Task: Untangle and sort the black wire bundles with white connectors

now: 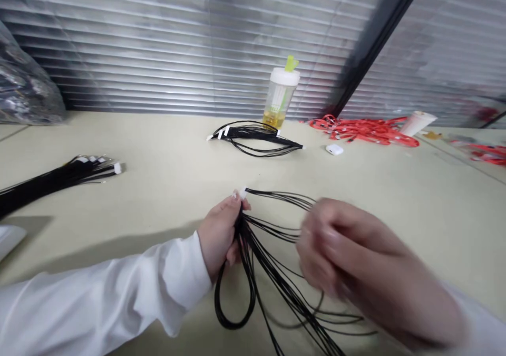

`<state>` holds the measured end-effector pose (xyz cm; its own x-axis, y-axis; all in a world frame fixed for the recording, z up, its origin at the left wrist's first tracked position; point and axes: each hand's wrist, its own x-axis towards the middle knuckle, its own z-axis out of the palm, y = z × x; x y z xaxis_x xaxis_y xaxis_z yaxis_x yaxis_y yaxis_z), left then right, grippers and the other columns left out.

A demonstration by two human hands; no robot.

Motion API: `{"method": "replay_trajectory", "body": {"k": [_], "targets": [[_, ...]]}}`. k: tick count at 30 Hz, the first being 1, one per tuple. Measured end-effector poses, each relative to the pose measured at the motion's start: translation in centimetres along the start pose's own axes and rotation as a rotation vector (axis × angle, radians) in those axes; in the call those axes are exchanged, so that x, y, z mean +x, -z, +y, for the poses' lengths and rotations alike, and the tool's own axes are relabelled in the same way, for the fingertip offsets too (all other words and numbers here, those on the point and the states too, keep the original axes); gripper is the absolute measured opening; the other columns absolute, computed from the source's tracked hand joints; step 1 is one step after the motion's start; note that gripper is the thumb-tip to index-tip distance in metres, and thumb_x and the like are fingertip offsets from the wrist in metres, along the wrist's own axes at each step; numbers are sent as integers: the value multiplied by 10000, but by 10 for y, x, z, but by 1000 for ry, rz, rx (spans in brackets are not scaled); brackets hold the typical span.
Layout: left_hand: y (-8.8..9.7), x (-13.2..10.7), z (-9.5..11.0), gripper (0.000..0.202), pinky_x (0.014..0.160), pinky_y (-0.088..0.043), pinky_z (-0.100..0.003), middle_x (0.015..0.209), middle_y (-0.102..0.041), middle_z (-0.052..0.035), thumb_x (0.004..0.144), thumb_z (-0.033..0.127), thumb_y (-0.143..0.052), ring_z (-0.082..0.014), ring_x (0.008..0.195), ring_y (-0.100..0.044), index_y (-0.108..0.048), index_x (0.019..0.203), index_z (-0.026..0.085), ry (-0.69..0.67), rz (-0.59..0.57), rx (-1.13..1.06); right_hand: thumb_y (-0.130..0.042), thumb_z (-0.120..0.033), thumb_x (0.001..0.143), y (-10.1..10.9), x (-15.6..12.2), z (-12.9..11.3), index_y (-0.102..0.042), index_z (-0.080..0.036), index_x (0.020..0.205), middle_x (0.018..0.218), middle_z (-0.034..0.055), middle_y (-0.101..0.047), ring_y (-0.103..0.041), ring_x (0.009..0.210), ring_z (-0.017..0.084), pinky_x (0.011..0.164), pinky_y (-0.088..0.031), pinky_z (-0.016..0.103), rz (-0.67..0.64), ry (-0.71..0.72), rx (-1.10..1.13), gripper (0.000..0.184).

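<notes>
My left hand is closed round a bundle of thin black wires, with a small white connector sticking out above the thumb. The wires fan out to the right and loop down toward the table's near edge. My right hand hovers over the spread wires just right of the left hand; it is smeared by motion and its fingers cannot be read. Both arms wear white sleeves.
On the beige table lie a second black wire bundle at the back, another at the left, red cables, a small white case, a drink bottle and a grey plastic bag.
</notes>
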<state>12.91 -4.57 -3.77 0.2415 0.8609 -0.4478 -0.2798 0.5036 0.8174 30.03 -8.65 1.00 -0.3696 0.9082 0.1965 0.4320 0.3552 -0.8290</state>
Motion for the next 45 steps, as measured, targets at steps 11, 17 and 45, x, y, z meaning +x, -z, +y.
{"method": "replay_trajectory", "body": {"k": [11,17,45], "targets": [[-2,-2,1,371,202,-197,-138,266,-378,50,850,528,-306,-85,173,-262,-464,769,203,104,-40,157,-530,-161,797,-12,33,38,-609,-138,729,630,-7,-611,-508,542,51,535,-389,166,265,316,-466,107],[1,-3,-2,406,196,-212,-152,303,-402,45,789,599,-358,-90,182,-291,-469,746,211,91,-115,221,-543,-144,797,-10,33,36,-612,-141,758,618,-23,-603,-492,528,39,505,-371,166,268,347,-586,79],[2,-7,-5,332,180,-219,-125,344,-447,59,821,503,-403,-69,180,-323,-462,701,200,14,-139,289,-561,-107,752,-21,27,41,-599,-161,765,703,-10,-632,-540,573,90,505,-390,232,341,576,-842,67]]}}
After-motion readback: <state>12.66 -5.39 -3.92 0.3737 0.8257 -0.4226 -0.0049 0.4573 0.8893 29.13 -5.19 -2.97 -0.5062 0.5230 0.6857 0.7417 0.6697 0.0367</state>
